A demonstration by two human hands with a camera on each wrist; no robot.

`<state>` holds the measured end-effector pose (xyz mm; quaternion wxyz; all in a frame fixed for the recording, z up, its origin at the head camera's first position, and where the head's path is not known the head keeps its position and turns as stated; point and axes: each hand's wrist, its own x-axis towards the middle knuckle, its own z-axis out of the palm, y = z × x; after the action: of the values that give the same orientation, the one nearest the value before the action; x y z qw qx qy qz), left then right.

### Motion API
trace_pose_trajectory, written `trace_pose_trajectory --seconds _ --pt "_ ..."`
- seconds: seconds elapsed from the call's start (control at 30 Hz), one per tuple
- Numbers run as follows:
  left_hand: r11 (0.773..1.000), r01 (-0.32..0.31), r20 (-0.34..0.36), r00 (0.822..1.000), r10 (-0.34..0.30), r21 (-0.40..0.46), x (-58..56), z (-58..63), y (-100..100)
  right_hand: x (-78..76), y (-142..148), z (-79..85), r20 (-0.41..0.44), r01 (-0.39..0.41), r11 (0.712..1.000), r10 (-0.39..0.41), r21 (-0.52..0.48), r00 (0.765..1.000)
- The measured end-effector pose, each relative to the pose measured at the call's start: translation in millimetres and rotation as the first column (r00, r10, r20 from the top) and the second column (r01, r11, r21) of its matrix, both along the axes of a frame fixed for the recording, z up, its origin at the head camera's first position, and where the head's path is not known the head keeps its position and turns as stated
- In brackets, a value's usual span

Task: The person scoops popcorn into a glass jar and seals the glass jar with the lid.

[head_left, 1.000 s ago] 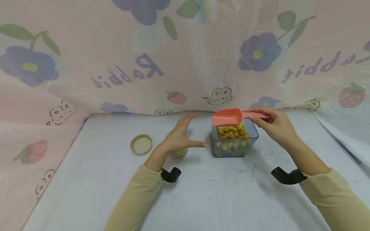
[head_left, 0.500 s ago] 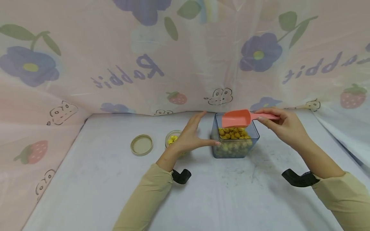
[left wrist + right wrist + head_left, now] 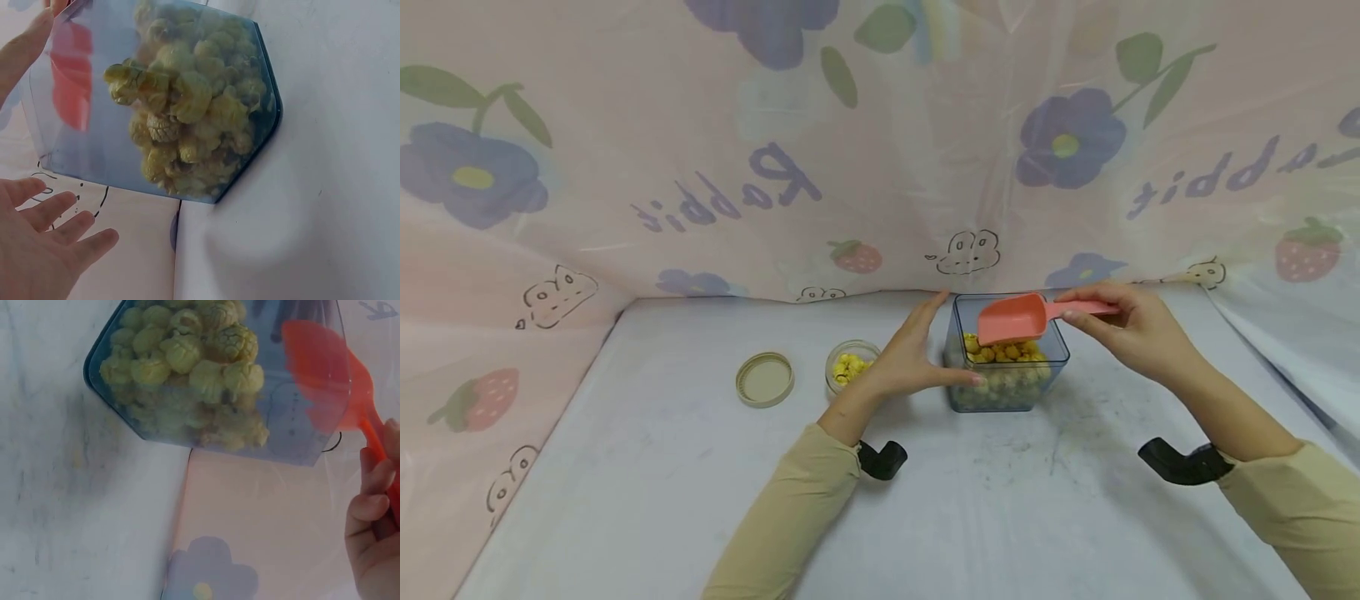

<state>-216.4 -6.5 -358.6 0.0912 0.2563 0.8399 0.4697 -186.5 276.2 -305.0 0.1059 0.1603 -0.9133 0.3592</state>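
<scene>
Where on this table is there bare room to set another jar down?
The near table between the two sleeves is bare, as is the left side before the lid. It is crowded at the back: small jar, left hand, blue container and scoop.

Light was bright, soft and even; only faint shadows lay on the surface (image 3: 925, 517) under the forearms. Head view bowed at its edges. Both wrist views were hazy, the blue container (image 3: 187, 112) slightly soft.
</scene>
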Motion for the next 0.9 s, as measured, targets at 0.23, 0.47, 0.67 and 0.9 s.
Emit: trace_pose_trajectory --seconds 0.23,0.47,0.67,0.9 --pt "1.000 0.022 -0.013 1.000 -0.022 -0.015 -0.6 0.0 5 -0.1 0 1.5 -0.006 -0.002 0.999 0.002 0.048 1.000" --pt "0.995 0.067 0.020 0.997 -0.069 0.071 -3.0 -2.2 9 -1.9 1 6.1 0.028 0.003 0.992 -0.006 0.126 1.000" --pt "0.985 0.075 0.065 0.994 -0.085 0.153 -4.1 -4.8 10 -3.8 1 7.1 0.003 -0.023 0.988 0.023 0.151 1.000" --pt "0.979 0.073 0.094 0.991 -0.092 0.188 -5.1 -6.4 12 -5.7 1 9.2 -0.083 -0.060 0.978 0.078 0.201 0.994"
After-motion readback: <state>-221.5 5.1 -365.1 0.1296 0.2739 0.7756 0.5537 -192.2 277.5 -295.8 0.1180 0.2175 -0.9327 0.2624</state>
